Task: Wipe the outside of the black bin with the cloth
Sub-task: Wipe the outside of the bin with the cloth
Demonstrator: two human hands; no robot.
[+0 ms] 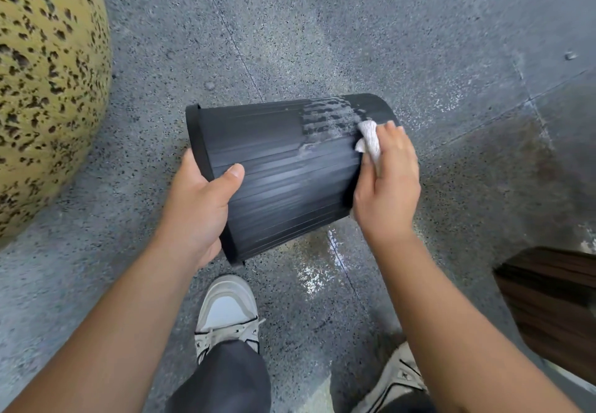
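Black ribbed plastic, the bin lies on its side in mid-air above the speckled floor. The left hand is clamped on its rim end, thumb over the wall. At the bin's base end the right hand presses a bunched white cloth to the ribs. Wiping looks partly done: a wet, streaky patch sits beside the cloth, the middle ribs shine, and the underside is hidden

Speckled grey floor, wet patch; two sneakers on it.
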